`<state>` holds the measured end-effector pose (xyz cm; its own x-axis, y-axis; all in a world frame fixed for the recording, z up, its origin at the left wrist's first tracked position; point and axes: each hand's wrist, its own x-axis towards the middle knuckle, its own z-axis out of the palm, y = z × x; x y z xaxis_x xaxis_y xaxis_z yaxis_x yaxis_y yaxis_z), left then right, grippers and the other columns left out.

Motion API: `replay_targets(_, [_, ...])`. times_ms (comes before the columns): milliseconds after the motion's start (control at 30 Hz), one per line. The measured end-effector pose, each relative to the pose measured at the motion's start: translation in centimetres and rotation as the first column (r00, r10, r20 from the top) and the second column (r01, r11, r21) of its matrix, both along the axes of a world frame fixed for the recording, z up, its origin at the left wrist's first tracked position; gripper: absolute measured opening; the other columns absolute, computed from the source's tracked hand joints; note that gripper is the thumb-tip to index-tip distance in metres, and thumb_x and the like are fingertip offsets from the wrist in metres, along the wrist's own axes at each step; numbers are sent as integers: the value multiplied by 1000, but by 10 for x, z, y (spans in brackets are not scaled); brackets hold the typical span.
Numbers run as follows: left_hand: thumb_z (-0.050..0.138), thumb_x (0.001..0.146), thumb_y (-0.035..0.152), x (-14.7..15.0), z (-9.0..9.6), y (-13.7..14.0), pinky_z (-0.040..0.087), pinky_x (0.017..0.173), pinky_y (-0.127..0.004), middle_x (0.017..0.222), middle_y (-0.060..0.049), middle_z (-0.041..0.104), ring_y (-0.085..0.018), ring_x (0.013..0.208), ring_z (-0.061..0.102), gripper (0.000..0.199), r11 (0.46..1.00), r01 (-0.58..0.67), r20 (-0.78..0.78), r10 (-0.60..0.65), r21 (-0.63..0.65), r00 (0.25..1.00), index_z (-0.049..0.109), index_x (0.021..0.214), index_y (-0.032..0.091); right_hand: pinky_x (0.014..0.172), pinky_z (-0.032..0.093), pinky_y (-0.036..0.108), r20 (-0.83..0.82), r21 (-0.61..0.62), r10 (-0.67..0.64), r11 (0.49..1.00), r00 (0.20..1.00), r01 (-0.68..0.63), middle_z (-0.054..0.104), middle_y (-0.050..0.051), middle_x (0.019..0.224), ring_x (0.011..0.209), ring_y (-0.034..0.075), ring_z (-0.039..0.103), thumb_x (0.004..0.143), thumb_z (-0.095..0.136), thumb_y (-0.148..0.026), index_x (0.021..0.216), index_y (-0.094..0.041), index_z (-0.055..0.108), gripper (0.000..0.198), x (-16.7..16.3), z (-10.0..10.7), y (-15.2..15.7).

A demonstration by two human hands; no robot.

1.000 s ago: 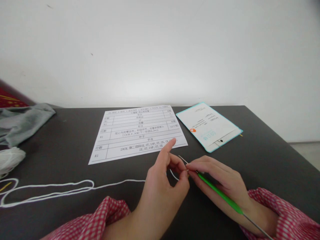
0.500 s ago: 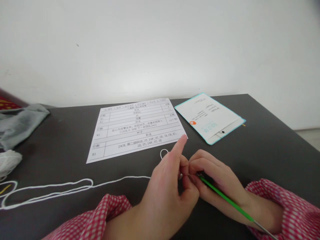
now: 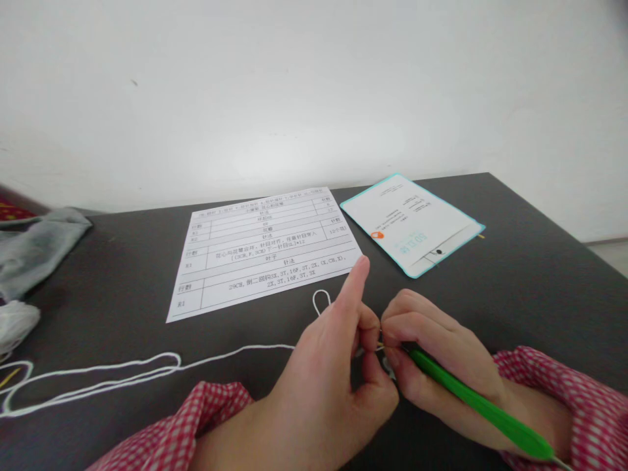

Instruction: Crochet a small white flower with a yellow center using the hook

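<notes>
My right hand (image 3: 441, 353) is closed around a crochet hook with a green handle (image 3: 481, 402). The handle slants down toward the lower right, and a small gold-coloured bit of the hook's shaft shows between my hands. My left hand (image 3: 333, 373) pinches white yarn between thumb and fingers, its index finger raised. Most of the yarn in the pinch is hidden behind the fingers. A white yarn strand (image 3: 245, 350) runs from the left hand across the table, and a small loop (image 3: 321, 299) stands out behind that hand. My fingertips nearly meet.
A printed chart sheet (image 3: 265, 252) and a blue-edged white card (image 3: 412, 222) lie on the dark table (image 3: 275, 327). At the left are a white yarn ball (image 3: 17, 324), a grey translucent bag (image 3: 44, 248) and loose yarn. A white wall (image 3: 304, 91) rises behind the table.
My right hand has moved slightly right, away from my left. The hook has turned so that its broad green handle face shows. The view has shifted a little.
</notes>
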<state>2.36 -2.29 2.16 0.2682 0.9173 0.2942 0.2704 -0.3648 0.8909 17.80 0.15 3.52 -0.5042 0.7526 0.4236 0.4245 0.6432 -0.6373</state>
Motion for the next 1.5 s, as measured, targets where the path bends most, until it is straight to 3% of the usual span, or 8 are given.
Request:
replay_targets(233, [42,70,-6,-1,-2,1,39,59,-18,77,6,42,-7,64,43,90,997,71,128,-67,-22,989,16,149,27,49,43,20,-53,-79,21,997,998,-25,53,-1,63,56,11,51,76,42,-2,69,-22,46,22,2,1,-3])
replay_targets(533, [43,74,-3,-4,3,3,43,62,-23,78,6,44,-9,65,44,86,973,138,181,-104,-184,978,16,148,30,52,42,22,-145,-186,56,979,988,-82,50,-2,66,60,11,50,78,43,-3,72,-22,46,21,7,-2,-1])
replay_targets(967, [52,80,-1,-11,-2,2,45,90,-28,93,1,53,-11,89,55,90,997,74,86,-77,35,993,6,152,25,55,41,23,-207,-320,58,939,977,-123,50,-3,74,65,12,49,81,48,-3,78,-23,47,20,13,-8,-5])
replay_targets(1200, [52,81,-2,-11,-5,5,48,86,-30,88,1,56,-13,87,56,88,992,96,78,-103,86,992,7,153,24,56,42,21,-214,-383,51,914,976,-132,50,-4,75,64,10,49,82,47,-4,78,-23,48,20,12,-6,-7])
replay_targets(1500, [53,78,-5,-7,0,1,50,79,-24,84,3,56,-11,79,56,87,991,77,183,-96,105,979,15,151,23,54,41,20,-245,-416,75,892,967,-175,50,-4,76,63,9,48,83,48,-6,80,-23,50,17,14,-10,-7])
